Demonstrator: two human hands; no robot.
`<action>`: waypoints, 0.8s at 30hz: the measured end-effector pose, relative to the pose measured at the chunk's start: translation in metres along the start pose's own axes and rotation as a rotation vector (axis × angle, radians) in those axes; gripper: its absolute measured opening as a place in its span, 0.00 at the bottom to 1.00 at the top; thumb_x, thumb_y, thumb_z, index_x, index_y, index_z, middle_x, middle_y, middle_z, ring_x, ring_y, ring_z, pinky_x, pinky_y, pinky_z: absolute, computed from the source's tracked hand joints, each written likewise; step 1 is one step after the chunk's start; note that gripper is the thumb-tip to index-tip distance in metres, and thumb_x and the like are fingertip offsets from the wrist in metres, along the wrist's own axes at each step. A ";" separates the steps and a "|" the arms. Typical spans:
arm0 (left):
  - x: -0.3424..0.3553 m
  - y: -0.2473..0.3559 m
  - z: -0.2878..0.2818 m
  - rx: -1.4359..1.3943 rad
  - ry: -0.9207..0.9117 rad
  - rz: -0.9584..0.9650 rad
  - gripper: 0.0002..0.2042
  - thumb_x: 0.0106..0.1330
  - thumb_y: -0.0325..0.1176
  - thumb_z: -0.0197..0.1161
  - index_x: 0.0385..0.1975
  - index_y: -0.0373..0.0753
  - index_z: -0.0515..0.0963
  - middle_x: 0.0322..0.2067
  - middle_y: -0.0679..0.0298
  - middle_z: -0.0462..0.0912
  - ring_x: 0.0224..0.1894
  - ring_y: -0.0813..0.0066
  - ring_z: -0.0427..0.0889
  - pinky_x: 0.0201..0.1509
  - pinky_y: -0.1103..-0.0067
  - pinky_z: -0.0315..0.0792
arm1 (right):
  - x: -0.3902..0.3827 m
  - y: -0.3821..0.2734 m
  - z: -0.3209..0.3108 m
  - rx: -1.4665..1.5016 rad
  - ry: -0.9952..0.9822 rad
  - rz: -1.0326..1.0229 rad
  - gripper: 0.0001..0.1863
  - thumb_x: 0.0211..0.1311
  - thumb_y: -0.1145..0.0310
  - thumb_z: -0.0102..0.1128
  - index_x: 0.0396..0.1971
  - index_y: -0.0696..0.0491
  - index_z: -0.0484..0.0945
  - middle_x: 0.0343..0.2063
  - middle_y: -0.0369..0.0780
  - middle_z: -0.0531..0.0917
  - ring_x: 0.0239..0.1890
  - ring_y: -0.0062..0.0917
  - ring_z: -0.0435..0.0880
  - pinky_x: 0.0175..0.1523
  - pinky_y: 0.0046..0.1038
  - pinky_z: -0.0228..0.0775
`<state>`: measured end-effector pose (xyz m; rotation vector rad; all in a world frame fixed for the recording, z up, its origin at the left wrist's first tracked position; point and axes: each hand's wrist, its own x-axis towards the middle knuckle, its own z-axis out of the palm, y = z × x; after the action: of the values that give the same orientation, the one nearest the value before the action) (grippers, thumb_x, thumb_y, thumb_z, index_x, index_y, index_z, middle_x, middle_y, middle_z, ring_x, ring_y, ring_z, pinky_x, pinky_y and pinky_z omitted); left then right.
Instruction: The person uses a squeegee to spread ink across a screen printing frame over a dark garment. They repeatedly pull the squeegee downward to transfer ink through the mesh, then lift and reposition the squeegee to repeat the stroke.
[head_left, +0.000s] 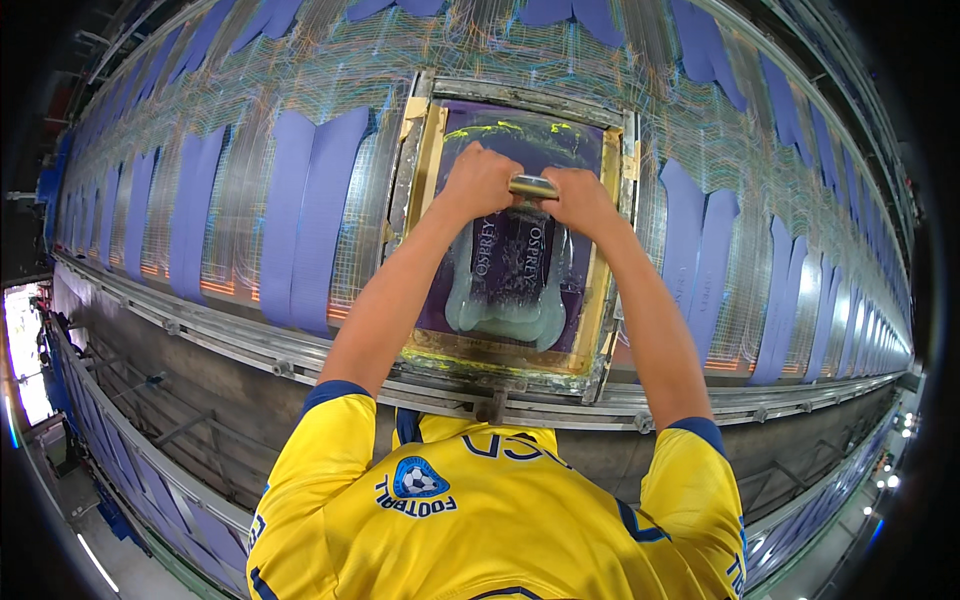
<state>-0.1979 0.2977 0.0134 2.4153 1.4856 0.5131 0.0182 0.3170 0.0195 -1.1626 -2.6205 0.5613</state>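
A rectangular screen-printing frame lies in front of me on a long table, its dark mesh showing purple beneath. Both my hands meet over its far half on a squeegee, whose shiny metal handle shows between them. My left hand is closed round the left part of the handle, and my right hand grips the right part. The squeegee's blade is hidden under the hands. Pale, glossy ink pools in a curved band on the near part of the mesh, below two columns of lettering. Yellow-green smears mark the far end.
Purple fabric pieces lie in rows on the table to the left, with more fabric pieces at the right, some printed. A metal rail runs along the near table edge. Another line of fabric-covered table shows behind me at lower left.
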 end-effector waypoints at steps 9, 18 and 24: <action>-0.146 0.093 0.014 -0.124 0.026 -0.025 0.09 0.40 0.26 0.70 0.23 0.47 0.80 0.24 0.66 0.81 0.31 0.64 0.80 0.42 0.67 0.66 | -0.143 -0.094 0.025 0.099 -0.041 -0.014 0.16 0.43 0.71 0.73 0.34 0.50 0.78 0.30 0.39 0.81 0.38 0.38 0.80 0.49 0.39 0.69; -0.006 0.010 0.005 0.047 0.084 0.003 0.10 0.51 0.41 0.73 0.22 0.46 0.79 0.25 0.65 0.83 0.34 0.62 0.83 0.43 0.66 0.67 | -0.003 0.001 -0.002 -0.011 -0.013 0.010 0.14 0.52 0.63 0.70 0.32 0.52 0.75 0.29 0.43 0.83 0.37 0.42 0.84 0.43 0.43 0.75; -0.004 0.011 0.001 0.013 0.107 0.023 0.10 0.50 0.42 0.73 0.22 0.46 0.79 0.25 0.66 0.83 0.34 0.62 0.83 0.42 0.66 0.67 | -0.004 -0.005 -0.007 -0.033 0.023 0.022 0.13 0.54 0.63 0.69 0.32 0.53 0.75 0.27 0.45 0.83 0.36 0.44 0.84 0.43 0.43 0.75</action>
<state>-0.1902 0.2888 0.0159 2.4526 1.5096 0.6483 0.0198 0.3126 0.0284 -1.2014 -2.6100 0.5071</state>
